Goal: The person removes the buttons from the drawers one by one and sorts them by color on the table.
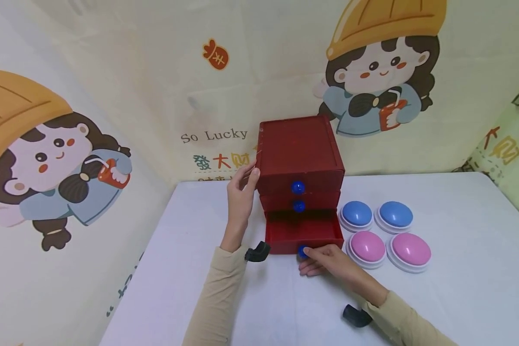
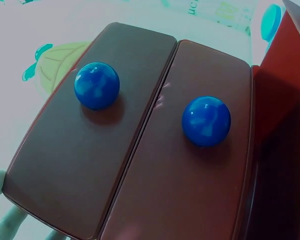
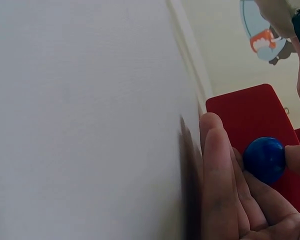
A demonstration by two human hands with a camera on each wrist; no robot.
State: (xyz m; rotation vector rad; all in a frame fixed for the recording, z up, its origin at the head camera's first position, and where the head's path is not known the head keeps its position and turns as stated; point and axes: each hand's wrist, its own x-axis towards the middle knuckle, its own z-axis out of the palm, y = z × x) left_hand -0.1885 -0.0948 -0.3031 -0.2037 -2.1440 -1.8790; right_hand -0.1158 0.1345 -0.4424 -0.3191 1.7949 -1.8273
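A dark red chest of drawers (image 1: 300, 144) stands against the back of the table, with blue round knobs on its drawer fronts. The bottom drawer (image 1: 281, 247) is pulled out, and its visible inside holds nothing. My right hand (image 1: 330, 259) pinches the bottom drawer's blue knob (image 3: 264, 160) between thumb and fingers, low over the table. At the chest's upper left side, my left hand (image 1: 242, 192) rests with fairly straight fingers along the wall and the thumb by the front edge. In the left wrist view, the upper knob (image 2: 97, 85) and middle knob (image 2: 206, 121) sit on shut drawers.
Right of the chest stand two blue dome-topped buttons (image 1: 357, 214) behind two pink ones (image 1: 367, 247), all on white bases, close to my right hand. A white cloth covers the table (image 1: 467, 216). A printed cartoon cloth (image 1: 281, 57) hangs behind.
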